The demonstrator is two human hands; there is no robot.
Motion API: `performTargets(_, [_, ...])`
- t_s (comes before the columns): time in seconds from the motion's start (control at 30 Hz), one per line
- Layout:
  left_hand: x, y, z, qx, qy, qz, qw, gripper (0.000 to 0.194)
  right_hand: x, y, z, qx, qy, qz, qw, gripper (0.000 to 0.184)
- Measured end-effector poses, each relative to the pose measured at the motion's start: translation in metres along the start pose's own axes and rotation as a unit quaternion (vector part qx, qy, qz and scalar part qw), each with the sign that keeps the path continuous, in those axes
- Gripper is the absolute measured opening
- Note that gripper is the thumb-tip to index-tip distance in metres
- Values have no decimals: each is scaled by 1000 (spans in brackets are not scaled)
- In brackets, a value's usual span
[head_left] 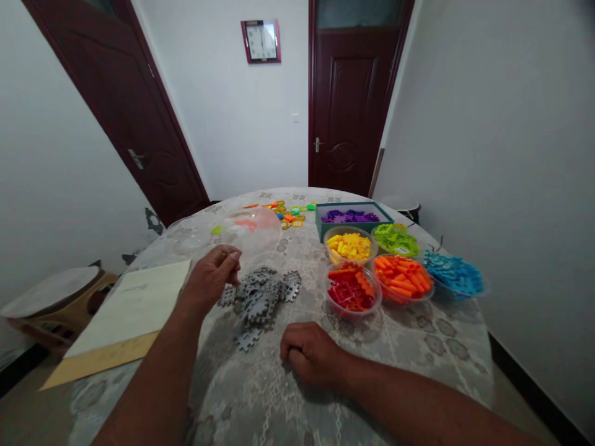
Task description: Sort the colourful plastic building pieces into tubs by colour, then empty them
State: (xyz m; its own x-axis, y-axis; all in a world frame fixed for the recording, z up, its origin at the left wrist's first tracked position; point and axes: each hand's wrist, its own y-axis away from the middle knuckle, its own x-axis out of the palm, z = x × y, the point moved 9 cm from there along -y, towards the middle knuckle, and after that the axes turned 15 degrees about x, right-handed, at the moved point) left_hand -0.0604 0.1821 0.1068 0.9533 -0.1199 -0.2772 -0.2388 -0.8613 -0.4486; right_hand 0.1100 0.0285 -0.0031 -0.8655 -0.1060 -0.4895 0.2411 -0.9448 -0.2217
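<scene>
My left hand (214, 272) hovers at the left edge of a heap of grey interlocking plastic pieces (260, 296), its fingers curled together. Whatever it may hold is hidden behind the fingers. My right hand (310, 352) rests as a closed fist on the tablecloth, to the right of the heap and nearer to me, with nothing showing in it. A single grey piece (249, 339) lies flat at the near side of the heap.
Tubs of red pieces (352, 288), yellow pieces (348, 246), orange pieces (402, 277), green pieces (396, 240) and blue pieces (453, 274) stand right. Behind is a box (356, 227) of purple pieces. A clear lid (253, 230) and a paper pad (130, 300) lie left.
</scene>
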Motion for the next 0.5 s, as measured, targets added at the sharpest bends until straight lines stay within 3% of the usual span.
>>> performTargets(0.13, [45,-34,-9,58,-235,83,967,15,2,-1,0,-14,-12,0,1000,18])
performTargets(0.27, [98,-61,2,89,-481,164,857,26,1,-2,1,-14,-27,-1,1000,15])
performTargets(0.37, [135,-71,17,97,-525,224,815,34,2,-3,2,-17,-30,-1,999,16])
performTargets(0.5, [167,-79,31,107,-508,254,816,35,6,-3,-2,-18,-27,5,999,15])
